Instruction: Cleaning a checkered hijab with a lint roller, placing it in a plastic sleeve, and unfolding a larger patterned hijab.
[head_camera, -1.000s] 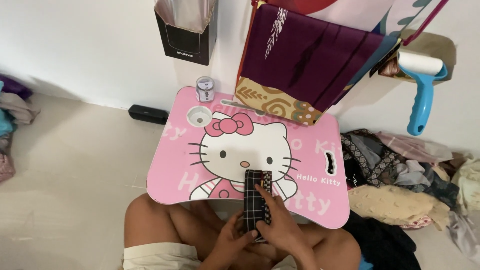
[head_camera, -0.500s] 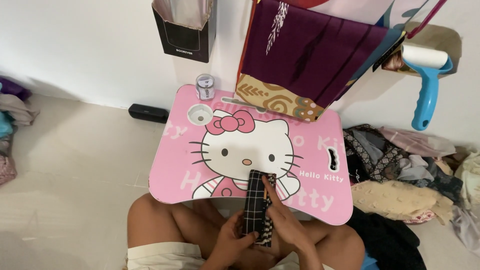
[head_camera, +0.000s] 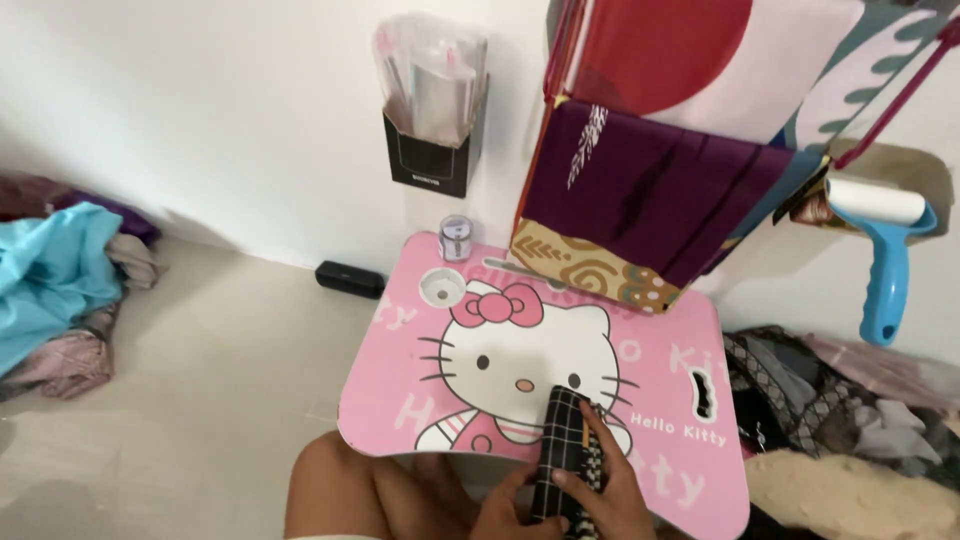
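A narrow folded black cloth with a white grid pattern (head_camera: 560, 450) lies half on the near edge of a pink cartoon-cat lap table (head_camera: 420, 390). My left hand (head_camera: 512, 505) grips its lower left side at the bottom of the view. My right hand (head_camera: 608, 485) lies flat along its right side, fingers pointing up over a zigzag-patterned layer. Both hands are partly cut off by the frame's bottom edge.
A small clear jar (head_camera: 456, 238) and a round cup hole (head_camera: 442, 285) sit at the table's far left. Purple and patterned fabric (head_camera: 640, 190) hangs over the far edge. A black wall holder (head_camera: 432, 150), a blue lint roller (head_camera: 885, 255), clothes piles left (head_camera: 60, 280) and right (head_camera: 850, 400).
The camera has tilted up and left, so the table and hands sit lower and further right in view. The hands keep their hold on the cloth, which looks unchanged.
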